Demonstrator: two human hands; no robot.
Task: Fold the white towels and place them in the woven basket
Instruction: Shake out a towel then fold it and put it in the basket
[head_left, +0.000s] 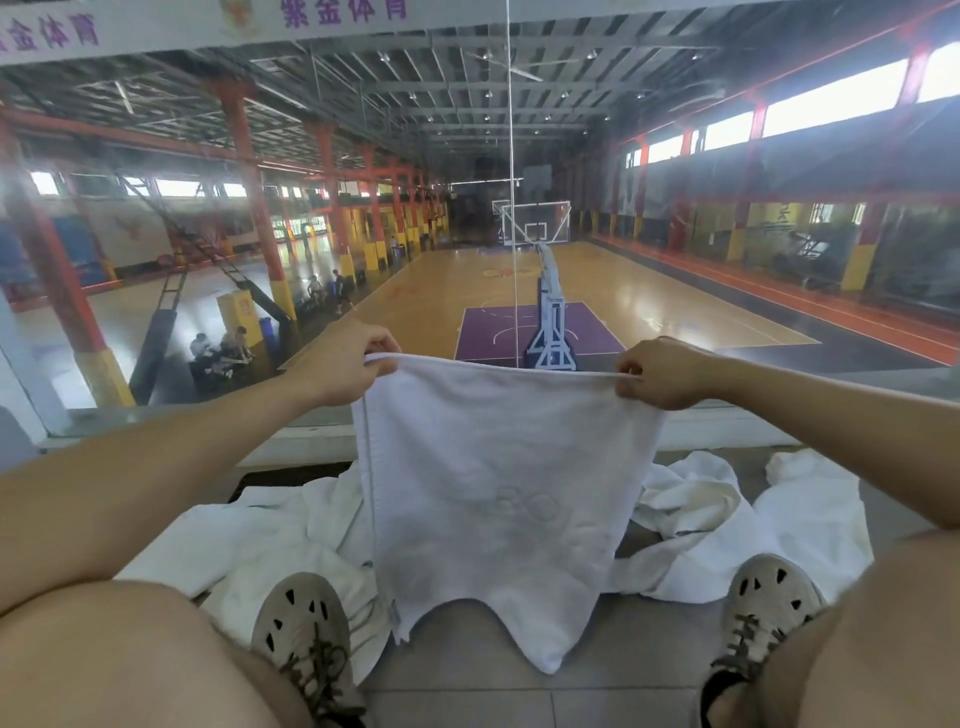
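A white towel (498, 499) hangs spread out in front of me, held up by its top edge. My left hand (348, 364) pinches the top left corner and my right hand (660, 371) pinches the top right corner. The towel's lower edge dangles between my two shoes. Several more white towels lie crumpled on the floor behind it, one heap at the left (270, 540) and one at the right (737, 519). No woven basket is in view.
I sit with my knees apart, my left shoe (301, 618) and right shoe (769, 592) on a grey tiled floor (519, 696). A glass wall (509, 208) stands just ahead on a low ledge, with a basketball court far below.
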